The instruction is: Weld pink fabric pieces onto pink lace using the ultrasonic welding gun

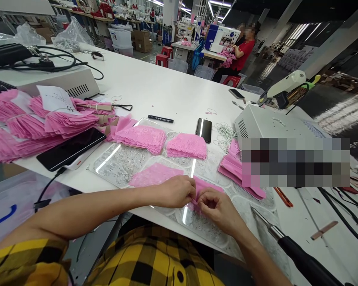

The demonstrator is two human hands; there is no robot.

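Observation:
Both hands are close together over a clear plastic sheet (116, 161) on the table. My left hand (179, 191) pinches the left part of a pink fabric piece (208, 185). Thumb and forefinger of my right hand (217, 206) are closed on the same piece, at its near edge. Part of the fabric is hidden behind the fingers. A flat pink lace piece (158, 174) lies just beyond my left hand. Farther back sit a larger stack of pink lace pieces (143, 138) and a smaller lace stack (186, 145). Folded pink fabric (238, 172) rests to the right.
Tied pink bundles (56, 123) and a phone (71, 149) lie left. A marker (160, 118) and second phone (203, 130) are beyond the stacks. A black-handled tool with a pointed metal tip (298, 250) and grey box (274, 123) stand right. A person (243, 51) sits at a sewing machine.

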